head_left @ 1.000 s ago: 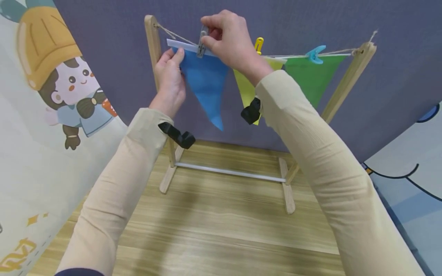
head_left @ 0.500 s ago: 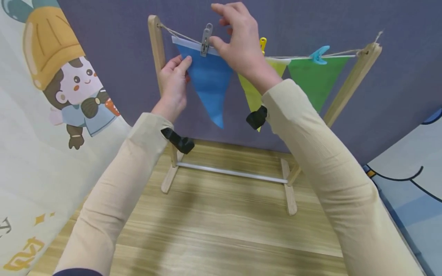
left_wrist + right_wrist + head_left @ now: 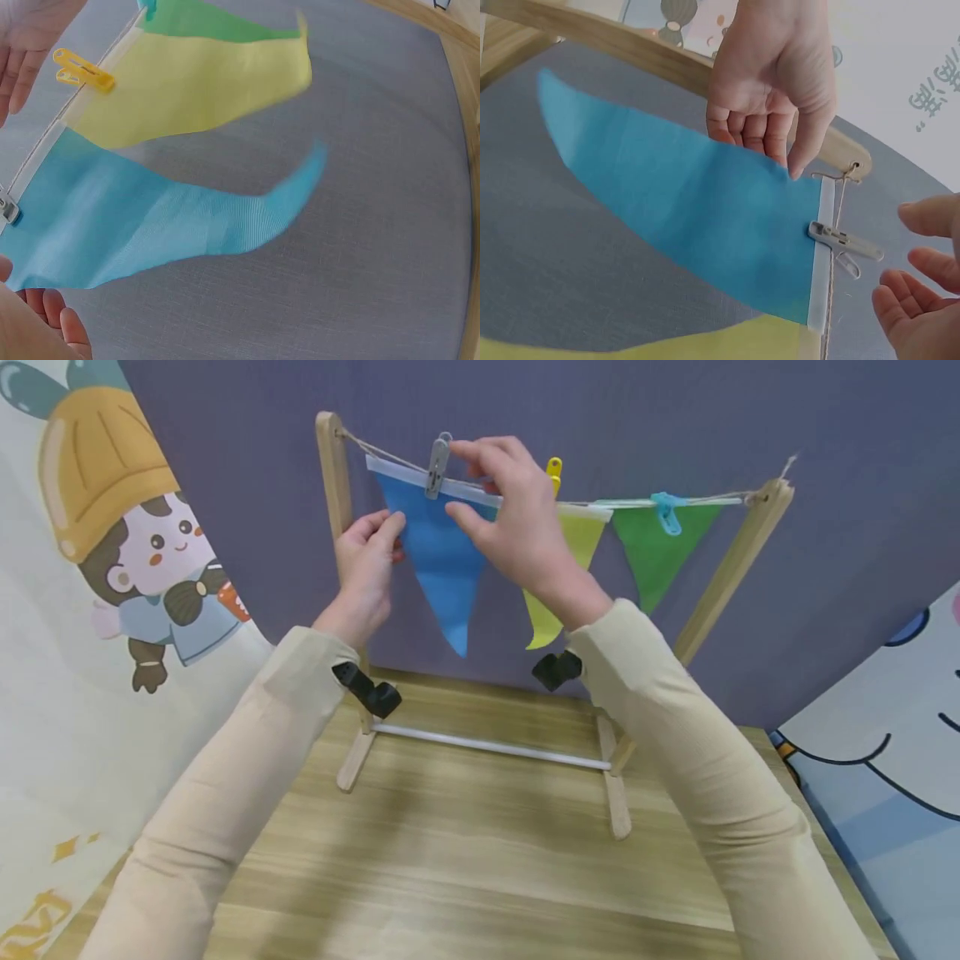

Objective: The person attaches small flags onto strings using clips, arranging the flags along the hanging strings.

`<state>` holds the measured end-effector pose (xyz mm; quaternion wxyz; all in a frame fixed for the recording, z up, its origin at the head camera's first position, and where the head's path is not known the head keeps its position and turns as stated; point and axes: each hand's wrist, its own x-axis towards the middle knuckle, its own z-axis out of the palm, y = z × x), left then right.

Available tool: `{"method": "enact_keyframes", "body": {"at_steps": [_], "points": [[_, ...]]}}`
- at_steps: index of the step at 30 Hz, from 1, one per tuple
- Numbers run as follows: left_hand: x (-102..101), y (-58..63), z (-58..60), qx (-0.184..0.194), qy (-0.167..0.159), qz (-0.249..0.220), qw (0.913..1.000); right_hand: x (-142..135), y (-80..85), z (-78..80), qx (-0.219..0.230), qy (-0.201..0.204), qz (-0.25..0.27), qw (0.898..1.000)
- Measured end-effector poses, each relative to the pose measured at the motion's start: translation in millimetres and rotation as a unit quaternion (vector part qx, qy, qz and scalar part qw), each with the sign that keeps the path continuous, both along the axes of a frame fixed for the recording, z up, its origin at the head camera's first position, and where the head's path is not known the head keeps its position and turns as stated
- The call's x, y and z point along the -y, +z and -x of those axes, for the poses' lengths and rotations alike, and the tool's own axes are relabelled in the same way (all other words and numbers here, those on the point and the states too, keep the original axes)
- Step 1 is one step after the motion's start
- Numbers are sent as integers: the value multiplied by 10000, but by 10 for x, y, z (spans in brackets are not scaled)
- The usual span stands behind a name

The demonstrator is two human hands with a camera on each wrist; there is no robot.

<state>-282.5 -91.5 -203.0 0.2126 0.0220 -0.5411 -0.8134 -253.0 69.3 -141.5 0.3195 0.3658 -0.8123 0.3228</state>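
A blue pennant (image 3: 435, 560) with a white top band hangs from a string (image 3: 378, 450), held by a grey clothespin (image 3: 437, 467). At its left edge my left hand (image 3: 365, 564) lightly pinches the cloth, thumb in front and fingertips behind, below the top corner. My right hand (image 3: 525, 518) is just right of the clothespin, fingers spread and holding nothing; the right wrist view shows a gap between them and the clothespin (image 3: 844, 241). Right of the blue one hang a yellow pennant (image 3: 581, 539) with a yellow clothespin (image 3: 554, 475) and a green pennant (image 3: 660, 552) with a light-blue clothespin (image 3: 667, 513).
The string runs between two wooden posts, left (image 3: 334, 477) and right (image 3: 738, 560). A white rod (image 3: 487, 746) joins them low down, above the wood-grain surface (image 3: 465, 877). A grey-purple cloth (image 3: 675, 410) stands behind; printed panels (image 3: 90, 735) flank it.
My right hand has let go of the grey clothespin and moved right and down, fingers opening. My left hand has slid lower along the blue pennant's edge. The pennants sway.
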Motion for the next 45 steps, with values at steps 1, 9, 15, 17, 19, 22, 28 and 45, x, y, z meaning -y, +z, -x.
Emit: {"method": "enact_keyframes", "body": {"at_steps": [1, 9, 15, 17, 19, 22, 28, 45], "points": [[7, -10, -5, 25, -2, 28, 10000, -2, -25, -10, 19, 23, 28, 10000], [4, -63, 2, -10, -114, -43, 9999, -111, -178, -71, 277, -27, 207, 9994], [-34, -103, -22, 3, -350, -110, 9993, -256, -279, -98, 491, -175, 468, 9975], [-51, -116, -30, -56, -435, -123, 9990, -302, -300, -101, 414, -152, 585, 9973], [-63, -134, -36, -115, -488, -146, 9986, -338, -316, -101, 272, -100, 653, 9974], [-74, -172, -47, -148, -554, -159, 9982, -382, -346, -118, 158, -102, 634, 9978], [-48, -266, -75, -129, -764, -119, 9969, -415, -435, -172, 146, -198, 609, 9978], [119, -466, -182, -16, -696, 118, 9975, -374, -762, -210, 338, 55, 704, 9969]]}}
